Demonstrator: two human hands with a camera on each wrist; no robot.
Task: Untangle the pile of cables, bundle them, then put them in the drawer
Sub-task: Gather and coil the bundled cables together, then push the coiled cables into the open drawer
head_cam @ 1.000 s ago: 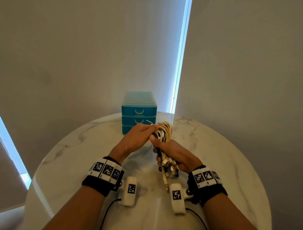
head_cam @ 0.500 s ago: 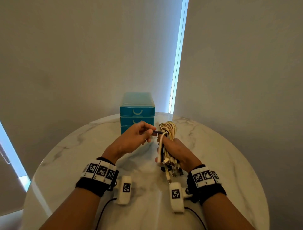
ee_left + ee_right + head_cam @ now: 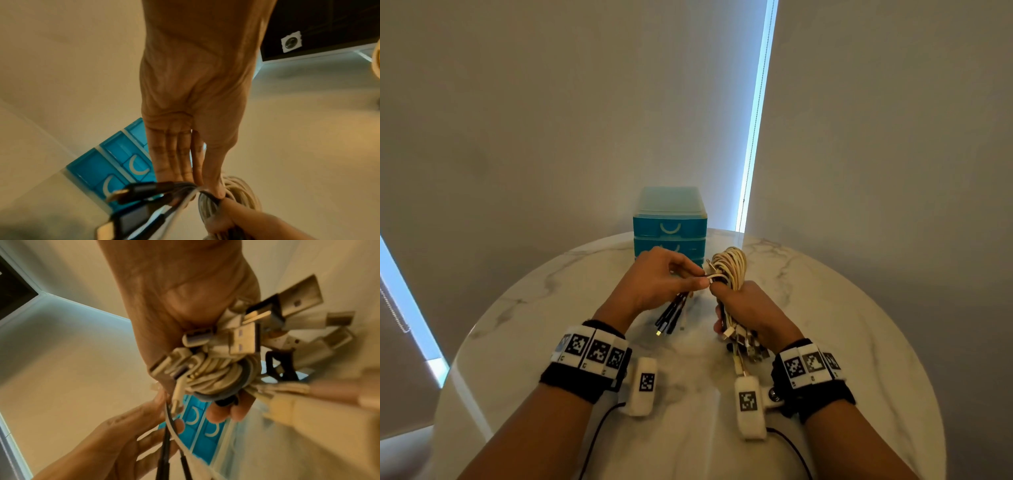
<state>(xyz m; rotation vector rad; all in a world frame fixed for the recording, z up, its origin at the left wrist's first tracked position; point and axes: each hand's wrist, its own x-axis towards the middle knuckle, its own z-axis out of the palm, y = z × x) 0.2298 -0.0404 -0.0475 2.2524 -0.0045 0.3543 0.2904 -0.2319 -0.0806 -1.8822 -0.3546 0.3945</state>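
My right hand (image 3: 748,310) grips a folded bundle of cream and white cables (image 3: 731,265) above the round marble table (image 3: 842,329). Cable loops stick up out of the fist and USB plugs (image 3: 246,339) hang below it. My left hand (image 3: 664,281) pinches several black and white cable ends (image 3: 674,311) just left of the bundle; their plugs (image 3: 121,193) trail down toward the table. A blue three-drawer unit (image 3: 669,224) stands behind the hands, its drawers closed.
The drawer unit stands at the table's far edge, close to a grey wall (image 3: 551,120). A bright window strip (image 3: 756,113) runs up behind it. Bare marble lies to the left and right of the hands.
My left hand has drawn several black and white cable ends out to the left of the bundle. The right hand keeps its grip and has barely moved.
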